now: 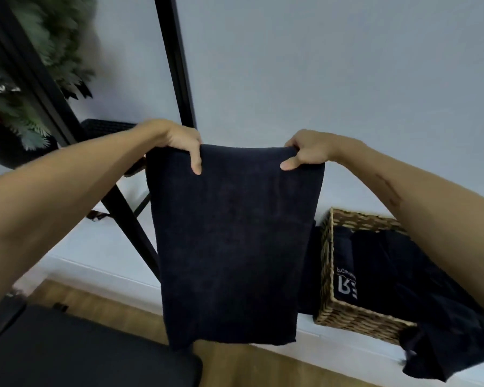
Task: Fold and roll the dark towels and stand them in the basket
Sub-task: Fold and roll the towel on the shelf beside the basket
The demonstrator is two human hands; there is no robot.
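Both hands, the left hand (179,142) and right hand (309,150), pinch the top corners of a dark towel (232,241) hanging folded just left of the wicker basket (326,275), which holds more dark towels (403,275).

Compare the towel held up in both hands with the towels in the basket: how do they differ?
The held towel hangs flat and doubled over, pinched at its top edge by the left hand and right hand; the basket towels lie loose and crumpled in the wicker basket, one spilling over its rim. The held towel shows no print; one basket towel bears white lettering. All are dark.
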